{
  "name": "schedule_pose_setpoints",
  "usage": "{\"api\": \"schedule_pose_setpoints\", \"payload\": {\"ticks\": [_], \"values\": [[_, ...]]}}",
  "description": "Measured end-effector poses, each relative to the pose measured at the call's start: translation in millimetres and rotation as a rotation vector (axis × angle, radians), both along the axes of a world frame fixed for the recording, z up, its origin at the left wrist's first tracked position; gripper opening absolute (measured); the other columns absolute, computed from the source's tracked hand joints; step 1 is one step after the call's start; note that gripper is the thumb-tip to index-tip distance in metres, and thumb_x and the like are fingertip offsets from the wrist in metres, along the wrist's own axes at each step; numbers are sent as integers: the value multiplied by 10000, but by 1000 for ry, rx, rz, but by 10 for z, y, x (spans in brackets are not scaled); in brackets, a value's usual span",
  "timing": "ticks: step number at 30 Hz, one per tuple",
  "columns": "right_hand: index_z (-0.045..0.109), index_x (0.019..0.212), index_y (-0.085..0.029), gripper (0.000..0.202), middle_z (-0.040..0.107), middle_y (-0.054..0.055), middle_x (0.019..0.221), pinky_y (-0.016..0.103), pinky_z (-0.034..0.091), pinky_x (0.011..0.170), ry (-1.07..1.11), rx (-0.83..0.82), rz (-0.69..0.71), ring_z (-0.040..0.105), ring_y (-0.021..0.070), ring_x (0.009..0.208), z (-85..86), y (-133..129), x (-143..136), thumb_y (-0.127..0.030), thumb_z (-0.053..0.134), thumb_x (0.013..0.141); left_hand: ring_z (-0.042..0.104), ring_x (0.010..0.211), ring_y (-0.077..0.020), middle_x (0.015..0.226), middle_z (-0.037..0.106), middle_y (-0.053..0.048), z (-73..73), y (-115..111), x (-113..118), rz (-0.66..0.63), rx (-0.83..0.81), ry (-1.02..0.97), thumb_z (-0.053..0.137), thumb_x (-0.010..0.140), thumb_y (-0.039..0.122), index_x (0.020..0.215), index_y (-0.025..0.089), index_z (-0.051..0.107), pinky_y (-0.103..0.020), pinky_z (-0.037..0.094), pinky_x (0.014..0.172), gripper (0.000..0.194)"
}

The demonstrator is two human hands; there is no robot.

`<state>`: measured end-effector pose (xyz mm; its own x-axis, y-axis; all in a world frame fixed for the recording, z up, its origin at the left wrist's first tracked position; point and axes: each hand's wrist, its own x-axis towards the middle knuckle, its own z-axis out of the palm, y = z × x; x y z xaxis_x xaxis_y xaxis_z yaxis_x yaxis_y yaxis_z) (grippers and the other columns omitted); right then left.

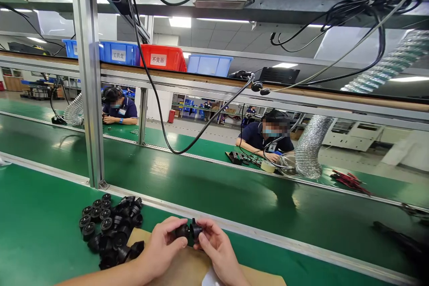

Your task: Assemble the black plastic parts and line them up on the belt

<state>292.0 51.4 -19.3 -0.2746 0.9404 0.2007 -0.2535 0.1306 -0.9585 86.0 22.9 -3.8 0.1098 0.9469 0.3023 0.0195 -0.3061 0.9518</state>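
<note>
Holding one small part each, two bare hands are working above a flat brown paper-like sheet [191, 266] on the green-topped table [36, 228]. The left grip [164, 241] is pinching a rounded black plastic piece [182, 231] between thumb and fingers; the right grip [216, 243] is holding, just as narrowly, a black plastic collar-like piece with a small upright stub [195, 231]. Both pieces are facing each other at very close range; whether they are touching, I cannot tell. By the right wrist a white object [210, 279] is showing, too cropped to identify. The step in hand seems to be close two-handed handling of this pair, and the next move would be calling for steady fingertips and level, squarely facing parts.

Just left of the hands, a loose heap of black plastic parts [115, 237] is lying, some of its round pieces turning their faces upward. Beyond the heap, a pale metal rail [161, 202] is edging the table, with a grey aluminium post [89, 76] standing by it. Farther off, a black cable [177, 152] is drooping, a red plastic bin [167, 63] is sitting on a shelf between blue bins, and two masked co-workers [250, 136] are bending over another green surface.
</note>
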Motion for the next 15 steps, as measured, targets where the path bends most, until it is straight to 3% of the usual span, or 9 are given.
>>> {"api": "schedule_pose_setpoints", "payload": {"ticks": [6, 15], "values": [[727, 1173, -223, 416, 658, 142, 1170, 400, 635, 755, -41, 93, 22, 607, 298, 1041, -19, -29, -13, -532, 781, 900, 698, 1162, -308, 1235, 766, -96, 64, -45, 12, -1, -26, 59, 767, 845, 231, 1255, 257, 799, -403, 555, 1010, 412], [765, 1119, -241, 357, 691, 138, 1168, 432, 606, 864, -117, 164, 4, 622, 320, 1074, 36, -49, -18, -515, 786, 890, 711, 1151, -317, 1259, 778, -110, 59, -29, 14, 29, -42, 92, 794, 838, 293, 1261, 237, 795, -397, 570, 983, 427]]}}
